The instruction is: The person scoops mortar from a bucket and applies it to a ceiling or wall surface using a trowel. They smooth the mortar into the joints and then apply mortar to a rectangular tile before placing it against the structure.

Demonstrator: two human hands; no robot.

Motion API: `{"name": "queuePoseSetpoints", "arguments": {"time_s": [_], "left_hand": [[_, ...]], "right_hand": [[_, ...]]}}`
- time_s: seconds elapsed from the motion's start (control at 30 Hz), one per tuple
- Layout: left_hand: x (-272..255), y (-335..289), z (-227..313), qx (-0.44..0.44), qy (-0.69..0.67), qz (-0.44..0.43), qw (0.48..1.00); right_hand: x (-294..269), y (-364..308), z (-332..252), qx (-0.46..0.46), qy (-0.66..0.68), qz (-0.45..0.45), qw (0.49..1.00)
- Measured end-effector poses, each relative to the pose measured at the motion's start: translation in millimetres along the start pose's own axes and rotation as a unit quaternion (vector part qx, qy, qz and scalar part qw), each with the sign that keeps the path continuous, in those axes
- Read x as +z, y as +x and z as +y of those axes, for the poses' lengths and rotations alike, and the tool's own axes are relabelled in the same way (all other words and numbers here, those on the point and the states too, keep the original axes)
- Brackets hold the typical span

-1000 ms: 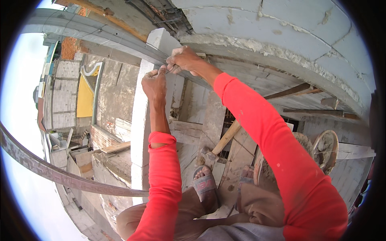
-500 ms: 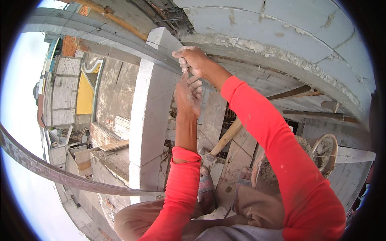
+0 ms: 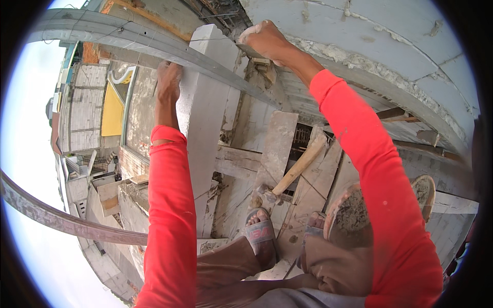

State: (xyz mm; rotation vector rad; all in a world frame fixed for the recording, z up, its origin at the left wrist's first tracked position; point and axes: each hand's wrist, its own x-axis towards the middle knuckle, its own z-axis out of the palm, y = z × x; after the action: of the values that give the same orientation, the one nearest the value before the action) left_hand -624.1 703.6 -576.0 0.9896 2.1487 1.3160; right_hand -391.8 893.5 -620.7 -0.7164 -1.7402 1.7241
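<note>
A pale block wall (image 3: 203, 118) rises in front of me, with a long grey metal bar (image 3: 215, 74) crossing its upper part at a slant. My left hand (image 3: 168, 81) is at the wall's outer left side, close under the bar; its fingertips are blurred and partly hidden. My right hand (image 3: 267, 41) is closed, up beyond the wall's right side near the underside of the concrete edge. A thin string (image 3: 218, 39) runs across the wall top toward this hand and appears gripped in it. A flat greyish edge shows just below the right fingers.
By my sandalled feet (image 3: 261, 233) lie boards and a hammer-like wooden handle (image 3: 300, 164). Mortar buckets (image 3: 354, 210) stand at the right, partly behind my sleeve. A curved metal rail (image 3: 67, 218) spans the left, above a drop. A block wall (image 3: 370, 31) overhangs the upper right.
My hands, together at the wall a moment ago with fingertips touching, have parted. The left went left to the wall's outer side; the right moved up and right.
</note>
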Motion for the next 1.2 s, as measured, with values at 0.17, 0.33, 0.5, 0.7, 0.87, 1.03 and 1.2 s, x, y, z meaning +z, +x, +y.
{"name": "queuePoseSetpoints", "arguments": {"time_s": [0.17,0.33,0.5,0.7,0.87,1.03,1.2], "left_hand": [[19.3,40.0,0.3,0.032,0.110,-0.082,0.990],[35.2,51.2,7.5,0.025,0.200,-0.098,0.974],[42.0,59.2,3.2,-0.026,0.249,-0.064,0.966],[35.2,63.1,-14.2,0.053,0.189,-0.088,0.977],[24.8,33.7,-8.3,0.059,0.090,-0.046,0.993],[70.1,-68.2,13.7,0.049,-0.110,0.398,0.909],[152.4,-83.7,33.4,0.023,-0.103,0.102,0.989]], "right_hand": [[-5.3,6.9,2.6,-0.030,0.012,-0.007,0.999],[-10.8,4.8,2.3,0.029,-0.076,-0.040,0.996],[-16.0,7.7,1.2,0.018,-0.055,-0.013,0.998],[-24.8,12.1,0.9,0.067,-0.048,-0.033,0.996],[-27.1,12.2,6.6,-0.004,-0.086,-0.004,0.996],[-33.1,28.9,11.2,0.000,-0.143,0.023,0.989],[-33.8,51.1,16.6,-0.031,-0.257,0.173,0.950]]}}
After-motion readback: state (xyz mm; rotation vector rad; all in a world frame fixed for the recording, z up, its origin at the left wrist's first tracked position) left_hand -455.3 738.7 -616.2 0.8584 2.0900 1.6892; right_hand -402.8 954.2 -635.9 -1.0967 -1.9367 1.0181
